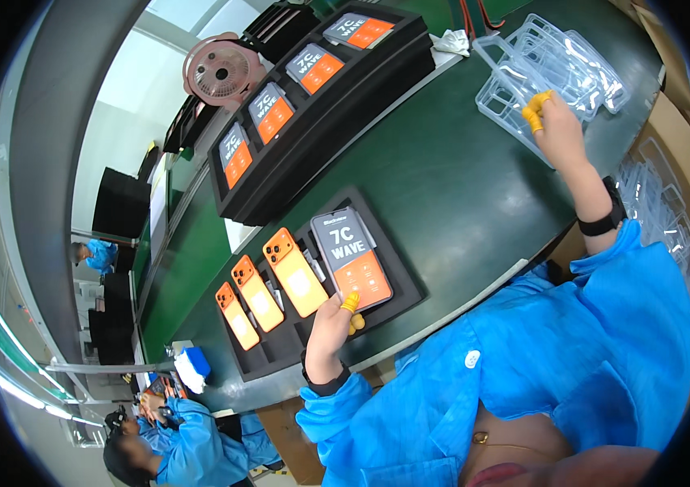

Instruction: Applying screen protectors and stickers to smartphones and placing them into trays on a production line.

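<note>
Grey-and-orange rectangular smartphone (351, 235): head view shows it directly beyond the nearer left hand (328, 329), long axis slanting away, over 1 black foam tray (401, 276). Left thumb and fingers pinch its near end. Rightward and farther, the right hand (560, 134) narrows at clear plastic trays (592, 73) (grip cannot be told).

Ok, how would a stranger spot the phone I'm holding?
On the green table, find the black tray nearest you. At its right end, your left hand holds a phone by its lower edge. Its face is grey and orange, while the three neighbouring phones show orange camera backs.
</note>
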The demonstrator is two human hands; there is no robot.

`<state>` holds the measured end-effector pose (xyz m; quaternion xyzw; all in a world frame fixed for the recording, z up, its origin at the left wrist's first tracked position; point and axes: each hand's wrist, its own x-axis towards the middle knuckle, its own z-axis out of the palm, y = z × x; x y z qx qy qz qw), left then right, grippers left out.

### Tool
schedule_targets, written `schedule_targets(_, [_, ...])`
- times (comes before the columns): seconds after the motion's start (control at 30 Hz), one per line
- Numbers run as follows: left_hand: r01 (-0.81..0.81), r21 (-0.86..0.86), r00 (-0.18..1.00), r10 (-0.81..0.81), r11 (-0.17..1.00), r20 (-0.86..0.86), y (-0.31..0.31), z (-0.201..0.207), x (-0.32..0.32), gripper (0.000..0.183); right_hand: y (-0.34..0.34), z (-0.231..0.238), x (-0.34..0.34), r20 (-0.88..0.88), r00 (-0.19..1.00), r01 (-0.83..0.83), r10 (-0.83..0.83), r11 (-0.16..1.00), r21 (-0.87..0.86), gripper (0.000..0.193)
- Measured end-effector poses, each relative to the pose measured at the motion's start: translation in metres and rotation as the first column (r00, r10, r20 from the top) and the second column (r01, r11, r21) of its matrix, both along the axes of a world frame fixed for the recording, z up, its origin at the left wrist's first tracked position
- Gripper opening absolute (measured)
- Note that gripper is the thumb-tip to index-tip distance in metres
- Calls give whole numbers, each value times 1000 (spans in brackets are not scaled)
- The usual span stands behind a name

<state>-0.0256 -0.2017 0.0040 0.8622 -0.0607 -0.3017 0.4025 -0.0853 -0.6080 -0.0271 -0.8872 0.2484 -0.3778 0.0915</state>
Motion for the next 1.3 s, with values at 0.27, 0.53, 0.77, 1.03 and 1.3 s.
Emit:
schedule_targets(0.27, [-551, 410, 592, -5, 727, 806, 14, -7, 22, 38, 46, 29, -30, -143, 409, -839, 901, 433, 330, 10])
schedule_targets(0.53, [-544, 108, 682, 364, 832, 634, 49, -48, 51, 38, 63, -5, -27, -176, 224, -802, 959, 284, 526, 9])
schedule_targets(0.77, [-439, -613, 857, 511, 657, -67, 60, -12, 46, 33, 60, 15, -32, -352, 194, -781, 916, 361, 509, 14])
schedule_targets(1.03, [-219, -878, 946, 313, 426, -85, -35, 0, -14, 38, 113, 15, -23, -2, 575, -652, 818, 460, 602, 46])
schedule_targets(1.3, [291, -226, 838, -133, 930, 529, -98, -18, -18, 32, 128, 8, -16, 589, 598, -766, 543, 172, 619, 29])
